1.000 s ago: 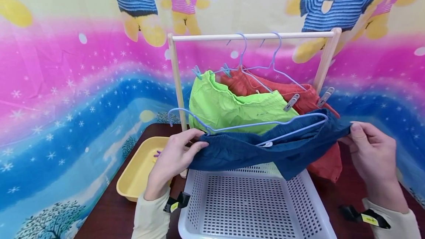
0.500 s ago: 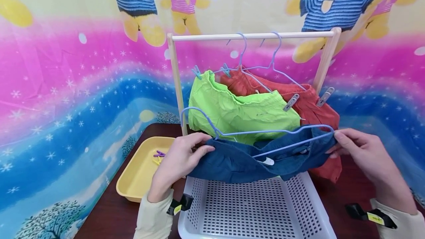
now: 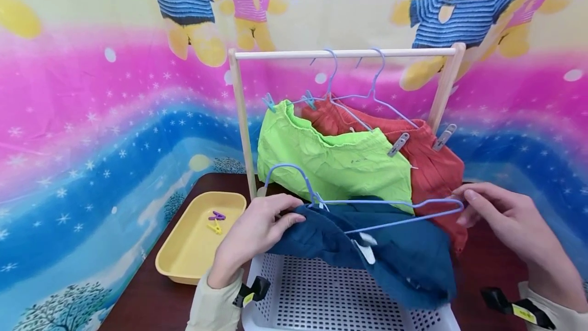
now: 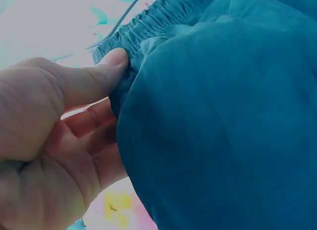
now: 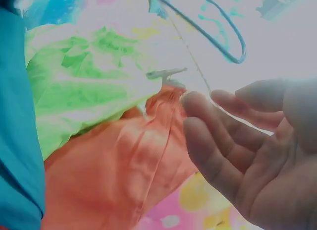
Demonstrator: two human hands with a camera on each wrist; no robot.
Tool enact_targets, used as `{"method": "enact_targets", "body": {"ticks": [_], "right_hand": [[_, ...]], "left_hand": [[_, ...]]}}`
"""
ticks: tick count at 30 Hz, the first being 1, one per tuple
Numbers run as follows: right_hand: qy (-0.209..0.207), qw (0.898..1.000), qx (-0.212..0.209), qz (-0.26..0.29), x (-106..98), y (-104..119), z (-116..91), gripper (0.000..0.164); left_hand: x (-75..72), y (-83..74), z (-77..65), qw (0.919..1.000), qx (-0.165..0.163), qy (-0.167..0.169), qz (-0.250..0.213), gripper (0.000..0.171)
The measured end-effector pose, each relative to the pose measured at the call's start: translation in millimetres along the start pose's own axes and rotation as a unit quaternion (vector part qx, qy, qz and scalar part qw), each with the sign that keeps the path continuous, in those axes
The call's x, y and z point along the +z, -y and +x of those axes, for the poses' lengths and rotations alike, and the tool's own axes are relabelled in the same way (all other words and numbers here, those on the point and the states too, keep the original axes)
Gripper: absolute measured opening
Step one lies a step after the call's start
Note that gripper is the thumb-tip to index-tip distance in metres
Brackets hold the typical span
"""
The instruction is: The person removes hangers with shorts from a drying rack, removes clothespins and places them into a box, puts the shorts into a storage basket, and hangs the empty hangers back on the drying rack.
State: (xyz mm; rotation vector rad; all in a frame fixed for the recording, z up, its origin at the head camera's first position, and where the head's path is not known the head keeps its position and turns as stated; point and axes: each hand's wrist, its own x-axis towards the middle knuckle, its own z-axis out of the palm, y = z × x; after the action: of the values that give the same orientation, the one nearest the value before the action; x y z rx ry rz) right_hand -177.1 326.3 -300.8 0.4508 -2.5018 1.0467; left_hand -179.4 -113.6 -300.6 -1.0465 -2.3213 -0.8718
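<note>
My left hand [image 3: 257, 231] pinches the elastic waistband of dark blue shorts [image 3: 409, 254] between thumb and fingers, close to the neck of a light blue wire hanger [image 3: 367, 202]. One end of the hanger sits inside the waist on the left; its right end sticks out bare. The right half of the shorts droops over the basket, with white tags [image 3: 366, 252] showing at the waist. My right hand [image 3: 510, 218] is beside that bare end, fingers loosely bent. In the right wrist view these fingers [image 5: 203, 145] hold nothing, apart from both cloth and hanger.
Behind stands a wooden rack [image 3: 285, 55] with green shorts [image 3: 331, 162] and red shorts [image 3: 436, 172] clipped on hangers. A grey perforated basket [image 3: 317, 285] lies below my hands. The yellow tray [image 3: 184, 249] at left holds a purple clothespin [image 3: 217, 215] and a yellow clothespin [image 3: 215, 226].
My right hand has let go of the waistband's right side, which has dropped off the hanger's end toward the basket. The hanger and left hand have moved slightly lower and to the right.
</note>
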Motion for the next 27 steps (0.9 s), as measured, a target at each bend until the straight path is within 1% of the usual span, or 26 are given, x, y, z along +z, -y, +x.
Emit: {"method": "enact_targets", "body": {"ticks": [3, 6, 8, 11, 16, 23, 25, 27], "right_hand": [[-0.026, 1.0, 0.012, -0.009, 2, 10, -4, 0.024], [-0.035, 0.999, 0.028, -0.021, 3, 17, -8, 0.023], [-0.024, 0.999, 0.022, -0.029, 4, 20, -10, 0.023], [0.003, 1.0, -0.007, -0.027, 7, 25, -13, 0.024], [0.046, 0.998, -0.044, -0.005, 15, 34, -13, 0.028], [0.11, 0.993, -0.046, -0.014, 17, 35, -14, 0.025], [0.116, 0.992, -0.051, -0.008, 18, 33, -14, 0.023], [0.111, 0.992, -0.065, 0.006, 18, 32, -14, 0.023]], "left_hand": [[0.4, -1.9, 0.0, 1.0, 0.0, 0.009, 0.001, 0.009], [1.6, -3.4, 1.4, 0.9999, 0.002, 0.012, 0.003, 0.009], [2.5, -4.5, 1.6, 0.9999, 0.003, 0.012, 0.003, 0.01], [3.8, -5.5, 1.1, 0.9999, 0.003, 0.011, 0.001, 0.01], [5.0, -6.3, 0.7, 1.0, 0.001, 0.008, 0.004, 0.011], [4.5, -6.2, -0.6, 0.9999, 0.004, 0.01, 0.007, 0.011], [4.1, -7.3, -0.6, 0.9999, 0.005, 0.012, 0.006, 0.011], [4.0, -8.3, -0.4, 0.9999, 0.005, 0.011, 0.005, 0.011]]}}
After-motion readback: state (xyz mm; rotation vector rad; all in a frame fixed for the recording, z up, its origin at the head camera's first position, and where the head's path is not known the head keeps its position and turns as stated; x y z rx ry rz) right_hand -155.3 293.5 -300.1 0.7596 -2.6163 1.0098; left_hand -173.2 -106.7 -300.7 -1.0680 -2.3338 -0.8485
